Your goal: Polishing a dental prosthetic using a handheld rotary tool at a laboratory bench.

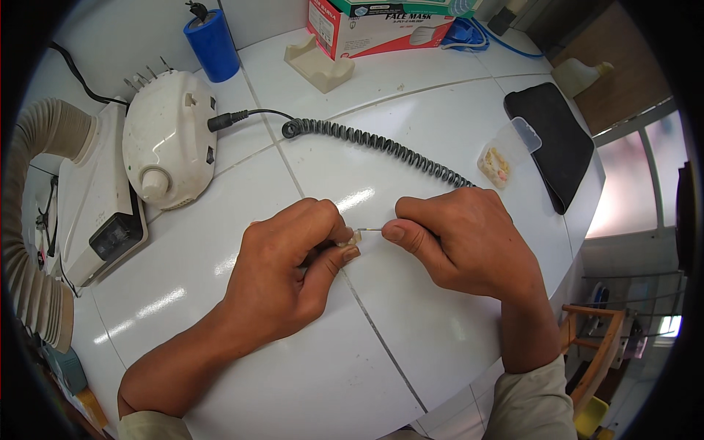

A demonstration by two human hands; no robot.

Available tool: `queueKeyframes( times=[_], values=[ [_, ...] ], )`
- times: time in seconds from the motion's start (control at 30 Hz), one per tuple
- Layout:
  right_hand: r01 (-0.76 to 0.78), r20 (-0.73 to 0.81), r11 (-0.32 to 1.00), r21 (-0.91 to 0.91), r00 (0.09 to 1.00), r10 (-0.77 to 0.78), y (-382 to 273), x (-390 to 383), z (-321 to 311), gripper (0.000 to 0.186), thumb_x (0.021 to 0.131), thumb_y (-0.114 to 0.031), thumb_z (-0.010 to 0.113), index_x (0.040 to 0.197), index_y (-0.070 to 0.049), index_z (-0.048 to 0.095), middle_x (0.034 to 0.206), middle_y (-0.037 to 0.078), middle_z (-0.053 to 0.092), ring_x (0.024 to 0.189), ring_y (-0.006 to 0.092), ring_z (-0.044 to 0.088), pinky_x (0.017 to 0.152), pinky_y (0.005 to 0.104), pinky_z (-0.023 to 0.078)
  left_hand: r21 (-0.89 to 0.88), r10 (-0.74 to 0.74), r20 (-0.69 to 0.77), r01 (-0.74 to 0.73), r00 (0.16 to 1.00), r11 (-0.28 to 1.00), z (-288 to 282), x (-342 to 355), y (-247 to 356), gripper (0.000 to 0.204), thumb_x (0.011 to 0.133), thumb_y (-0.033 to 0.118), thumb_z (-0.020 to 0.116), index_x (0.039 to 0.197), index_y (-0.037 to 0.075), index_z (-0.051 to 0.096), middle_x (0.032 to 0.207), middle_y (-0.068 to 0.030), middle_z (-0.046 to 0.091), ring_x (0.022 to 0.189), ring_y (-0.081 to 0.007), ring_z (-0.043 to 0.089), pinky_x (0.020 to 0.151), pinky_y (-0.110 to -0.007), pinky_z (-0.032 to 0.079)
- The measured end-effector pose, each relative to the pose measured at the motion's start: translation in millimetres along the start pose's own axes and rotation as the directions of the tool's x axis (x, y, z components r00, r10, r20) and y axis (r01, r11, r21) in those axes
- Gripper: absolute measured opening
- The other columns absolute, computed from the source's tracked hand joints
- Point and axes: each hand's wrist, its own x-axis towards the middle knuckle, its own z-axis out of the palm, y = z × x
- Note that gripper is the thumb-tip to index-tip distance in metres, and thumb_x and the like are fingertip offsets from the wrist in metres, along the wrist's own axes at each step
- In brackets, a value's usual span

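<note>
Between the thumb and fingertips of my left hand (282,260) is a small, pale tooth-coloured piece (356,239); my fingers cover much of it. My right hand (469,242) is wrapped round a rotary handpiece, whose body is hidden in the fist. Its thin metal bit (371,229) sticks out past my right thumb and reaches the upper edge of the pale piece, seemingly touching it. A black coiled cord (381,143) runs from behind my right hand to a white control box (169,139) with a round knob at the left.
A white machine with a ribbed hose (37,132) stands at far left. Behind are a blue cylinder (213,45), a cream cradle (319,64) and a mask box (381,33). At right lie a clear container with pale pieces (497,165) and a black pouch (554,139) on the white tabletop (293,389).
</note>
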Motion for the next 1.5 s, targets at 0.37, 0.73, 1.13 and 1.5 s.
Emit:
queueKeyframes(
  times=[0.37,0.73,1.13,1.5],
  values=[
    [0.023,0.008,1.000,-0.010,1.000,-0.023,0.7,0.4,0.6,0.048,0.110,-0.047,0.068,0.085,-0.007,0.078,0.062,0.015,0.067,0.058,0.0396,0.065,0.059,0.0499,0.048,-0.107,-0.034,0.047,0.039,0.998,0.994,-1.4,-1.1,-0.8,0.012,0.099,-0.012,0.074,0.101,-0.007,0.062,0.099,-0.0156,0.077,0.087,-0.0178,0.080,0.074,-0.029,0.064],
    [0.036,0.010,0.999,-0.017,0.999,-0.035,1.2,0.0,1.6,0.050,0.110,-0.049,0.068,0.083,-0.008,0.078,0.059,0.013,0.065,0.057,0.0377,0.064,0.057,0.0484,0.046,-0.117,-0.042,0.071,0.050,0.997,0.992,-1.1,-0.4,-0.1,0.012,0.100,-0.014,0.071,0.102,-0.007,0.061,0.099,-0.0158,0.077,0.087,-0.0182,0.080,0.076,-0.030,0.064],
    [0.052,0.028,0.998,-0.043,0.998,-0.051,2.6,-0.7,1.0,0.052,0.110,-0.050,0.067,0.082,-0.008,0.079,0.059,0.013,0.065,0.056,0.0369,0.064,0.058,0.0479,0.048,-0.092,-0.049,0.092,0.057,0.995,0.994,-1.5,-0.1,-0.6,0.013,0.100,-0.014,0.070,0.099,-0.006,0.060,0.100,-0.0154,0.076,0.088,-0.0179,0.079,0.077,-0.030,0.064],
    [0.055,0.041,0.997,-0.054,0.998,-0.053,2.6,-0.9,0.0,0.052,0.109,-0.051,0.068,0.083,-0.008,0.079,0.058,0.012,0.064,0.054,0.0359,0.064,0.057,0.0469,0.048,-0.090,-0.044,0.088,0.052,0.995,0.995,-1.2,0.1,-0.1,0.013,0.100,-0.014,0.071,0.099,-0.006,0.060,0.099,-0.0152,0.076,0.087,-0.0172,0.078,0.077,-0.030,0.064]
  ],
)
